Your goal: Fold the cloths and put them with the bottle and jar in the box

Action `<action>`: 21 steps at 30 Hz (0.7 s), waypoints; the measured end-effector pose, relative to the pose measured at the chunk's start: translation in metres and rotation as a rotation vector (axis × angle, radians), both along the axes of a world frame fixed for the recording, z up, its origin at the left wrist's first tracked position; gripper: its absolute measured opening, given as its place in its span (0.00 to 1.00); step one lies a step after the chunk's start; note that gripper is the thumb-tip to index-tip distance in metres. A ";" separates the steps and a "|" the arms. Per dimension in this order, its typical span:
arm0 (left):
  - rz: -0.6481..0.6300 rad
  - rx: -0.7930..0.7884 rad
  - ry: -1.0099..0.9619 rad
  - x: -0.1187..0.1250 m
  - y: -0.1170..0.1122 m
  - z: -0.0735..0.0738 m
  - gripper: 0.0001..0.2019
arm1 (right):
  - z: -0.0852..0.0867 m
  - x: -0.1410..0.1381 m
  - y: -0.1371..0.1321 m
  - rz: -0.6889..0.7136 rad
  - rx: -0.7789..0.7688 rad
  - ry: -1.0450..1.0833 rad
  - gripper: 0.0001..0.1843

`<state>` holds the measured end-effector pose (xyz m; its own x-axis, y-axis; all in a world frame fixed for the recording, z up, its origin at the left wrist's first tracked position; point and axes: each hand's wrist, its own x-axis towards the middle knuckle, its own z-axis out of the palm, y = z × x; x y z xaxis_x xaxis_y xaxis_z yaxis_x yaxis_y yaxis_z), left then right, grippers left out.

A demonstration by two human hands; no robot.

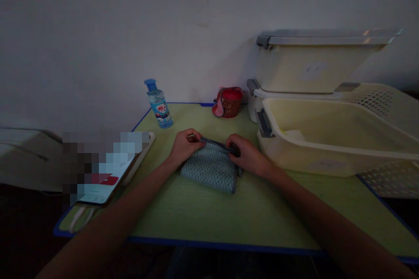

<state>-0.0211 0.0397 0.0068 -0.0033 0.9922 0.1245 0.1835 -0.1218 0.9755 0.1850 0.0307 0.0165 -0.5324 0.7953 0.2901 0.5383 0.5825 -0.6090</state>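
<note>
A blue-grey textured cloth (209, 168) with a dark checked border lies partly on the table, its far edge raised. My left hand (186, 147) pinches that edge at the left corner. At the right end of the same edge, my right hand (247, 152) is closed on the cloth, with some fingertips hidden. The cloth looks folded, since layered borders show at its right side near my right hand.
A blue-capped clear bottle (160, 107) stands at the back left, and a red woven basket (231, 102) by the wall. On the right are an open cream bin (304, 154) and a stacked lidded box (301, 65). A lit phone (98, 189) leans at the left edge.
</note>
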 end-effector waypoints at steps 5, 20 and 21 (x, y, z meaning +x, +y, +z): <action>0.010 0.037 -0.056 0.001 0.000 0.000 0.11 | -0.002 0.001 0.002 -0.021 -0.001 -0.023 0.12; -0.061 0.187 -0.087 0.005 -0.003 0.002 0.09 | 0.003 0.001 0.003 -0.064 -0.122 -0.096 0.08; -0.077 0.171 -0.084 0.004 -0.003 0.002 0.09 | 0.003 0.001 0.003 -0.066 -0.138 -0.100 0.08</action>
<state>-0.0167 0.0367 0.0087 0.0540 0.9543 0.2939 0.0863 -0.2977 0.9508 0.1859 0.0333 0.0199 -0.4982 0.8582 0.1239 0.6349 0.4583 -0.6219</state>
